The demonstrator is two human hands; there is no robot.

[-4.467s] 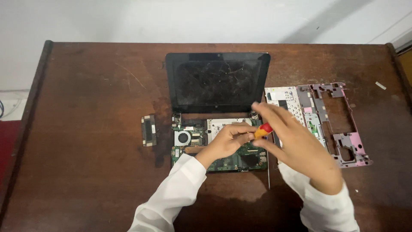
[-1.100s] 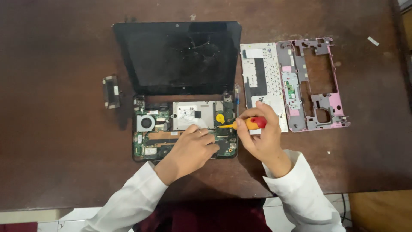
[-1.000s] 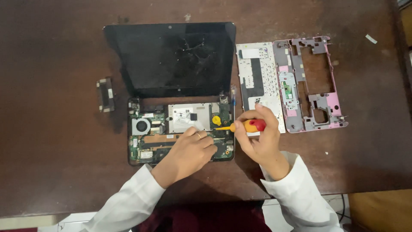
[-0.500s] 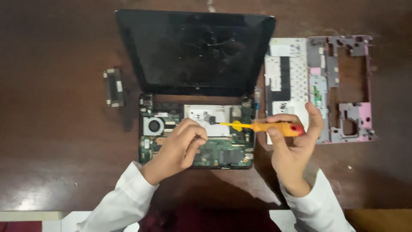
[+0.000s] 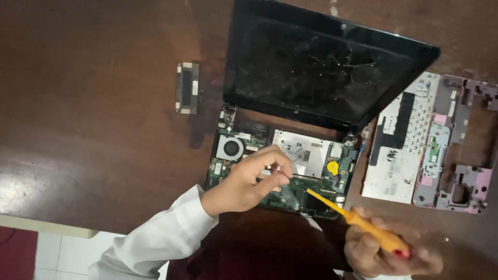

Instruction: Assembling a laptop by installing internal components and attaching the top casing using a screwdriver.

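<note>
A dark brown wooden table (image 5: 93, 119) with a worn, scuffed top filled almost the whole view. Soft light fell on it from the left, leaving a pale sheen across the grain. Its near edge ran along the lower left, and below it lay a floor of white tiles (image 5: 57, 254) beside a strip of dark red surface (image 5: 15, 254).

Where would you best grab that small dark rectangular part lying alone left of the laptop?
Pinch the small dark rectangular part across its long left and right edges, coming from above: it lies flat on the brown wooden table, narrow and apart from everything.
</note>
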